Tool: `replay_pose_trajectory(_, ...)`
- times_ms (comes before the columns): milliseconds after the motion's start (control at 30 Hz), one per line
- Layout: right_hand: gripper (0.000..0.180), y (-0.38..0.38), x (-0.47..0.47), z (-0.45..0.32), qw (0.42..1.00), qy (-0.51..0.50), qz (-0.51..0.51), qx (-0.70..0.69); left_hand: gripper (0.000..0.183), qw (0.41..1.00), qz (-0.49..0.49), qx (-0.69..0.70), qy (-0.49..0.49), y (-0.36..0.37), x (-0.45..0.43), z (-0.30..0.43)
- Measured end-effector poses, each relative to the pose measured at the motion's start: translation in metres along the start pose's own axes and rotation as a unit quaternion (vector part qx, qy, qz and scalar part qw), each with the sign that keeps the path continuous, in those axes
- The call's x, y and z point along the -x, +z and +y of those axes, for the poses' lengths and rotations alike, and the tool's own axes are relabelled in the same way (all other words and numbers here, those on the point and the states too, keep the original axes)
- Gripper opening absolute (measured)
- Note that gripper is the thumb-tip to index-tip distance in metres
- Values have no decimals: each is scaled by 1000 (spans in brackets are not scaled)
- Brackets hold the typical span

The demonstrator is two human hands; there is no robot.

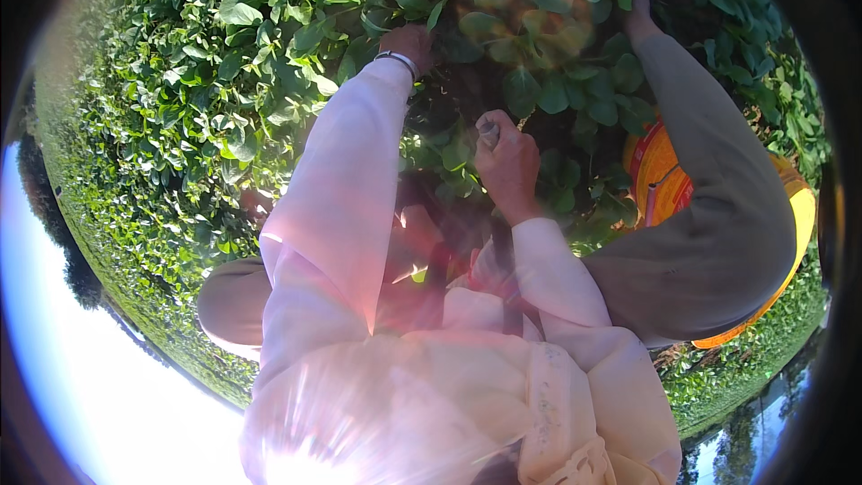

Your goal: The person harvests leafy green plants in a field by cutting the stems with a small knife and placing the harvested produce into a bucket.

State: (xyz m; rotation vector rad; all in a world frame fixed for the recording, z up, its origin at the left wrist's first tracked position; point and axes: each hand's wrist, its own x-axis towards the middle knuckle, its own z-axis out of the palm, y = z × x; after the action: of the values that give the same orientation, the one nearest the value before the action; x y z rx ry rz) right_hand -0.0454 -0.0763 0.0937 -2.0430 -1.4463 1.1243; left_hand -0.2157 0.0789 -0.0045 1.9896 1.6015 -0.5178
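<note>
My left hand [412,47], with a band at its wrist, reaches among low broad-leaved plants [539,7]; its fingers are in shade and partly hidden by leaves, so what it touches cannot be told. Closer to my body, my right hand [510,165] is closed round a short rod-like handle [489,133], whose rounded end shows by the thumb. The rest of that tool is hidden. Dark soil and leaves lie around both hands.
My bent leg in grey trousers [714,128] is at the right, its foot among leaves. Behind it stands an orange container [656,175] bearing writing. Dense green plants [202,94] cover the left side. Sun glare crosses my pale sleeves and chest.
</note>
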Motion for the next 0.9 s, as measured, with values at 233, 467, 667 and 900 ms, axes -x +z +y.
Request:
replay_pose_trajectory(233, 18, 3, -6, 0, 999, -21, -25, 9, 27, 997, 66, -31, -9, 14, 1, 5)
replay_pose_trajectory(467, 11, 28, -47, 4, 986, 45, 18, -156, 42, 975, 43, 216, 41, 29, -12, -23)
replay_pose_trajectory(667, 9, 16, -39, 5, 976, 99, -5, -192, 45, 883, 47, 461, -80, 20, -3, -48)
replay_pose_trajectory(900, 10, 5, -18, 5, 988, 88, -2, -128, 31, 576, 5, 815, -70, -4, 23, -41)
